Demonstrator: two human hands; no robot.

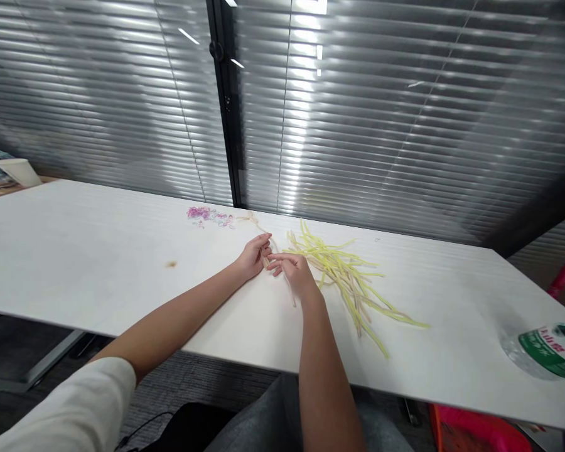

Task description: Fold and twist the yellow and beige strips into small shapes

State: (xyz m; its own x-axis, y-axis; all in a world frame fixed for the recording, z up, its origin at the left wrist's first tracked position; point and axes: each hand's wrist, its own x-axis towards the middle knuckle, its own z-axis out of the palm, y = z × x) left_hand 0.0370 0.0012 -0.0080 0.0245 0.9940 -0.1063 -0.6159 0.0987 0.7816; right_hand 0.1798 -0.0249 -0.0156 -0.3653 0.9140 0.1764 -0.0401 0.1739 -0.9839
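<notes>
My left hand (254, 257) is raised just over the white table, its fingers curled round a beige pipe cleaner (265, 258). Close against it, my right hand (297, 271) pinches at the same fuzzy strand, index finger reaching toward the left fingers. One loose beige end (292, 297) hangs below the right hand. Just behind the hands lies a bent beige piece (249, 218); whether it joins the held strand I cannot tell. To the right of my right hand spreads a loose pile of yellow and beige pipe cleaners (343, 263).
Small pink, purple and pale loops (207, 215) lie scattered at the table's back edge. A clear bottle with a green label (550, 348) is at the right edge. A white cup (19, 171) shows far left. Blinds (381, 125) stand behind the table (98, 251).
</notes>
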